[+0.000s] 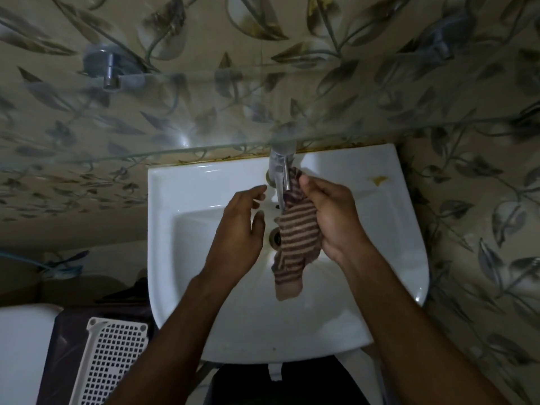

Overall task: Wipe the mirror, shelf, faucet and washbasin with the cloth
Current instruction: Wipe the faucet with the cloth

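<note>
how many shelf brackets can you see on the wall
2: one bracket at upper left and another bracket at upper right, blurred, both seen through the glass shelf above the washbasin. Others may sit outside the view.

Right hand (330, 217) gripping striped cloth (295, 232) against chrome faucet (280, 168), cloth tail hanging over white washbasin (380, 258). Left hand (239, 229) just left, fingers relaxed. Glass shelf (117, 135) above. White perforated basket (111, 363) near left.
</note>
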